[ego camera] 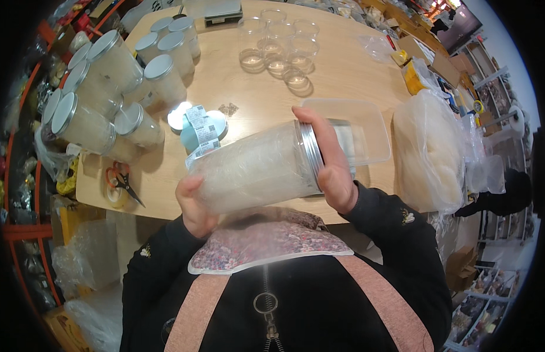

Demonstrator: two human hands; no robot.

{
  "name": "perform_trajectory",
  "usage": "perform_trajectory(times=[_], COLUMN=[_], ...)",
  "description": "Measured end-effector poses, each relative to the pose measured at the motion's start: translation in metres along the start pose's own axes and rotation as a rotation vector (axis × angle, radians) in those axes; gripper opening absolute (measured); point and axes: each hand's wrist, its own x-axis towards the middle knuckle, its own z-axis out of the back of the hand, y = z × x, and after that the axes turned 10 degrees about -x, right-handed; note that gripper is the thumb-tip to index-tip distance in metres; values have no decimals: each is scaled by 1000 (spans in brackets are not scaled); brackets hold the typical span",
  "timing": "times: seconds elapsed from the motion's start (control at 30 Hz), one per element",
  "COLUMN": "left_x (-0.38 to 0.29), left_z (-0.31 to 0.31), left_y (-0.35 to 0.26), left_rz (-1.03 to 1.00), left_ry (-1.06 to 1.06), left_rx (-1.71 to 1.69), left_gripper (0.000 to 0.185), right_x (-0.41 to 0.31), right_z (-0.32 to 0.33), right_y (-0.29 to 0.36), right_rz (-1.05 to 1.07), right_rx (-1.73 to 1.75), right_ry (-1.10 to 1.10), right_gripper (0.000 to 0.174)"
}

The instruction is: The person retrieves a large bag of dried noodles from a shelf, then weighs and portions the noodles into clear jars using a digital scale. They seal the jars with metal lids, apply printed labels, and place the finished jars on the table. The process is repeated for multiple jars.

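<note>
A clear plastic jar (254,163) with whitish contents lies nearly sideways between my hands. My left hand (195,207) holds its bottom end, and my right hand (331,163) is wrapped over its silver metal screw lid (309,154). Just beyond the jar's bottom, a strip of printed labels (203,127) lies over several round lids (217,123). A translucent plastic tub (369,132) stands behind my right hand, partly hidden by it. Several filled jars with silver lids (160,68) stand at the left, some stacked on others.
Several empty clear jars (279,31) stand at the table's far side, near a digital scale (223,12). Orange-handled scissors (123,180) lie over a tape roll (116,197) at the left edge. A large bag of pale fibrous material (428,154) sits at the right.
</note>
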Motion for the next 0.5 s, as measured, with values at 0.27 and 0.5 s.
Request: perform_trajectory(times=[0.27, 0.5], left_x=[6, -3], left_z=[3, -7], left_y=[9, 10], left_rz=[495, -155], left_ry=[-142, 152], left_rx=[-274, 205], left_gripper=[53, 99], right_x=[0, -28], right_z=[24, -1], right_y=[-6, -16], right_rz=[331, -258], right_rx=[-142, 264], right_ry=[245, -19], right_gripper=[89, 86])
